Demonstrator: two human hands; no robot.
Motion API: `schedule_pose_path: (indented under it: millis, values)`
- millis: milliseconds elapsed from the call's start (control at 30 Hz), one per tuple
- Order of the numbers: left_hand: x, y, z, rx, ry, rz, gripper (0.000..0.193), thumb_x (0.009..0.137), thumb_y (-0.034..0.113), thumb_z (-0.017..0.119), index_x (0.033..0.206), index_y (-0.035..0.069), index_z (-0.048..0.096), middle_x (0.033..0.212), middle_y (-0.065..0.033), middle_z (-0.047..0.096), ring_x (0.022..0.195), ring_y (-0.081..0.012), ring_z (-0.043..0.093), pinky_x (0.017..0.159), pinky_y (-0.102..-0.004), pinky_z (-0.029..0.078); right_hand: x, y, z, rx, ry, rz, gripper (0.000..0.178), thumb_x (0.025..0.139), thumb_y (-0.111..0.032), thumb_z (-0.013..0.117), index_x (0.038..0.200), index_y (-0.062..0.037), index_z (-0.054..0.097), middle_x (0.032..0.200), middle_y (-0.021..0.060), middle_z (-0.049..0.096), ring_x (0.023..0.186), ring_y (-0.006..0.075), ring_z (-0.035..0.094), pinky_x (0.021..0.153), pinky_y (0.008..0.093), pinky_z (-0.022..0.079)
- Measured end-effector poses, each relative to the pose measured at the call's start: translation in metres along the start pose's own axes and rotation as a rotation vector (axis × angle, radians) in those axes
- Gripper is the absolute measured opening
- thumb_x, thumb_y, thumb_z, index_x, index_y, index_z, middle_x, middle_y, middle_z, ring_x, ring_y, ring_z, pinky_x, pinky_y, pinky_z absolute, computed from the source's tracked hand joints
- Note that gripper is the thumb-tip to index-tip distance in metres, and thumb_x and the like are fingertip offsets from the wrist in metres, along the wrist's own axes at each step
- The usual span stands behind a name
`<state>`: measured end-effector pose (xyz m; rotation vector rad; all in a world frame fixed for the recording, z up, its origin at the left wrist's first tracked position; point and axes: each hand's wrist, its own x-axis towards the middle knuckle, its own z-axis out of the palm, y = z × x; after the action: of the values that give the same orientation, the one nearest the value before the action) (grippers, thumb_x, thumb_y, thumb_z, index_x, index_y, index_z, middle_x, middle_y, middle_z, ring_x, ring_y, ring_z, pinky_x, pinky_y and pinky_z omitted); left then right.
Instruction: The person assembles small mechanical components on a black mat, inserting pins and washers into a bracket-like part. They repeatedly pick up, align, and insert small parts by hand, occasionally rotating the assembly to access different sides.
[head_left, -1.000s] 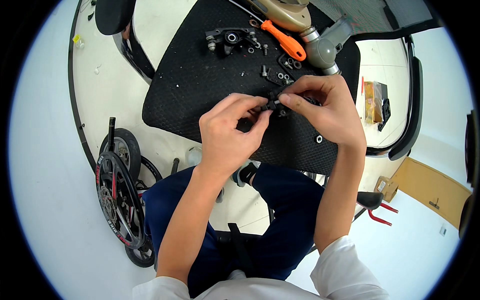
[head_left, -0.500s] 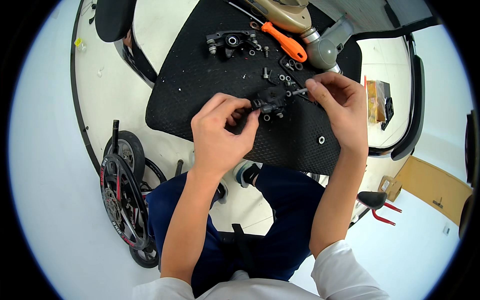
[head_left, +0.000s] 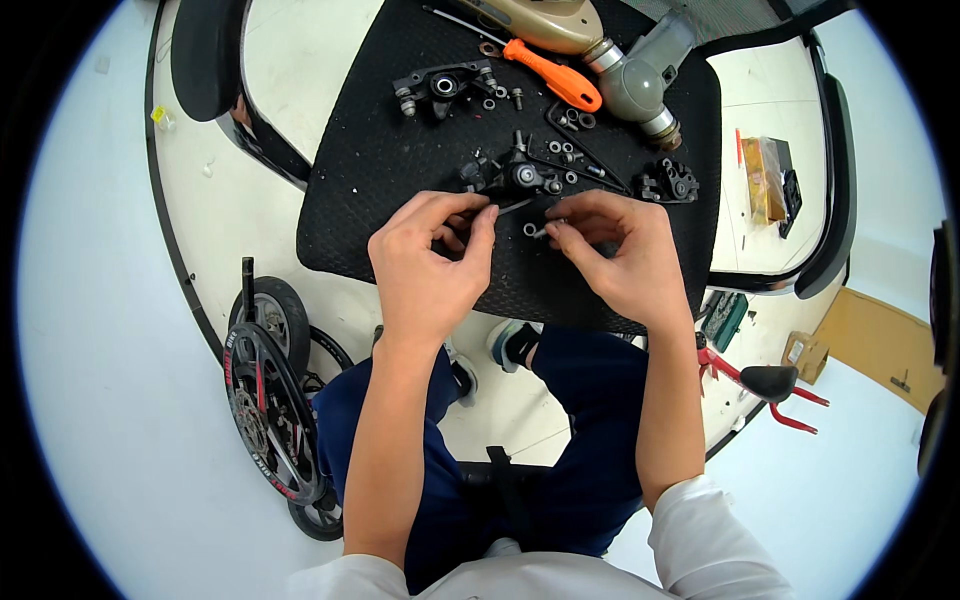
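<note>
1. Your right hand (head_left: 632,255) pinches a small bolt (head_left: 541,233): likely light, rigid, easily dropped; hold its shank.
2. Your left hand (head_left: 425,250), at 9 o'clock from your right, appears to pinch a thin rod (head_left: 515,207): probably stiff; grip mid-length.
3. At 12 o'clock, just beyond your fingertips, a black assembly (head_left: 525,176) lies on the seat (head_left: 370,200): probably heavier; grasp its body.
4. At 8 o'clock, the wheel (head_left: 253,420) bears rim lettering.

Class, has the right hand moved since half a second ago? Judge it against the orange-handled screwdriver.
Yes. Against the orange-handled screwdriver, the right hand has moved left and nearer the person's body.
</note>
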<state>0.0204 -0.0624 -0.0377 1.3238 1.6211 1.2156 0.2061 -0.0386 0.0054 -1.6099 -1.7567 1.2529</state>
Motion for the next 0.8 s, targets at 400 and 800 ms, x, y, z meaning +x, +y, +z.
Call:
schedule_pose_path:
  millis: [400, 800]
  values:
    - [0.0, -0.005, -0.014, -0.019, 0.03, 0.004, 0.009, 0.08, 0.003, 0.074, 0.088, 0.0, 0.074, 0.08, -0.0075, 0.069, 0.057, -0.0122, 0.06, 0.055, -0.0235, 0.047, 0.002, 0.001, 0.023, -0.293, 0.045, -0.261, 0.023, 0.079, -0.001, 0.076, 0.103, -0.0016, 0.076, 0.091, 0.0134, 0.074, 0.075, 0.0241, 0.071, 0.069, 0.0301, 0.056]
    - [-0.004, 0.009, -0.02, -0.045, -0.018, 0.337, 0.023, 0.074, -0.003, 0.08, 0.096, 0.001, 0.074, 0.085, -0.0077, 0.07, 0.068, -0.0127, 0.063, 0.059, -0.0231, 0.048, -0.009, 0.002, 0.023, 0.676, 0.143, 0.161, 0.027, 0.086, 0.0, 0.074, 0.113, 0.0071, 0.07, 0.091, 0.0131, 0.074, 0.081, 0.0161, 0.072, 0.073, 0.0282, 0.061]
